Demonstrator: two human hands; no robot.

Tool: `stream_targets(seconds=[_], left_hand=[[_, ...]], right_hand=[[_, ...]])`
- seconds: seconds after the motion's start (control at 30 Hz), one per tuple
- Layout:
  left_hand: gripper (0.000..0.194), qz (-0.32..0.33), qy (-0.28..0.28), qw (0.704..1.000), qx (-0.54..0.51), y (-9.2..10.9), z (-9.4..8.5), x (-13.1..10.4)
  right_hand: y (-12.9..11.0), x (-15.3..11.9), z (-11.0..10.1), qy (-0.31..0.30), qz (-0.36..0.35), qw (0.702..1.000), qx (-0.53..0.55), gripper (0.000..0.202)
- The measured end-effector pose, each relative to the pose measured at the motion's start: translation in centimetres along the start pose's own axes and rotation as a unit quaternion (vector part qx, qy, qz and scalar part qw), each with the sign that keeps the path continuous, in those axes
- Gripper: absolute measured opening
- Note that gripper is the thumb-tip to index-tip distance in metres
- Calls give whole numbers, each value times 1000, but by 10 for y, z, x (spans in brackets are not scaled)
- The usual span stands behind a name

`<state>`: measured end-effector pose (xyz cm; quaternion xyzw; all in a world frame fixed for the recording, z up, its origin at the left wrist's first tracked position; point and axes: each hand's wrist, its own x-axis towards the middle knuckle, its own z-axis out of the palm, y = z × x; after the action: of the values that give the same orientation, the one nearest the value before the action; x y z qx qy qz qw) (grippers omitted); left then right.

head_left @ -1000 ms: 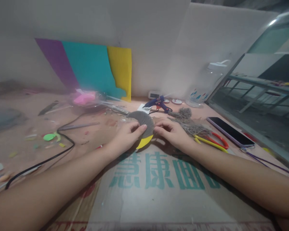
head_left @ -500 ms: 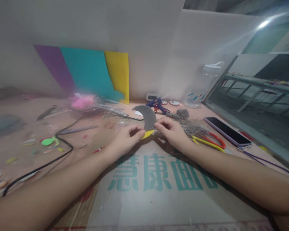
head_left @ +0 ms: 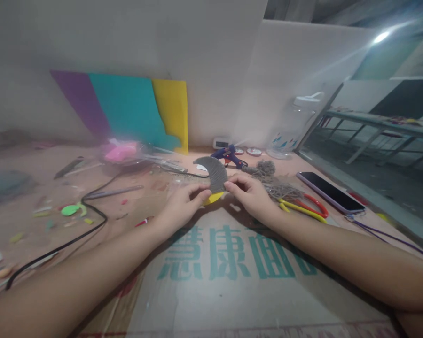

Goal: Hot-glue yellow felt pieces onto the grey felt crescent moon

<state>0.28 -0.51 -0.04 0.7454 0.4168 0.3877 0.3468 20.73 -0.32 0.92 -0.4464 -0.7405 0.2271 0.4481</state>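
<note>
Between my hands is a crescent moon shape (head_left: 216,172), its upper part covered with grey yarn and its lower tip bare yellow. My left hand (head_left: 190,197) pinches its lower left edge with thumb and fingers. On the right edge, where the yarn meets the yellow, my right hand (head_left: 245,190) grips it, thumb on the front. The fingers behind the shape are partly hidden. Just beyond it lies a blue glue gun (head_left: 230,155). Loose grey yarn (head_left: 285,191) lies to the right of my right hand, beside scissors (head_left: 315,206) with red and yellow handles.
Purple, teal and yellow sheets (head_left: 127,108) lean on the back wall. A clear bottle (head_left: 285,136) stands at back right, with a phone (head_left: 329,191) nearer. A black cable (head_left: 100,213) and small scraps lie left. Printed cardboard (head_left: 211,300) covers the front.
Both hands keep their hold on the crescent, with hardly any movement. The whole view has shifted slightly.
</note>
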Motion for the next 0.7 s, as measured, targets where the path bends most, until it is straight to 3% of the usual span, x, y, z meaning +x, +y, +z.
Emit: stream_targets(seconds=[0.27,0.43,0.6,0.7], left_hand=[[28,-3,-1,1000,29,6,-1,-1],[26,22,4,1000,-20,4,-1,0],[28,-34,6,999,-19,4,-1,0],[31,-20,10,1000,-20,6,-2,-1]], right_hand=[[-2,-2,1,-17,-16,1000,0,21],[-3,-2,2,-17,-17,1000,-2,20],[-6,-3,3,-36,-34,999,-15,18],[-6,-3,3,-39,-43,998,-22,18]])
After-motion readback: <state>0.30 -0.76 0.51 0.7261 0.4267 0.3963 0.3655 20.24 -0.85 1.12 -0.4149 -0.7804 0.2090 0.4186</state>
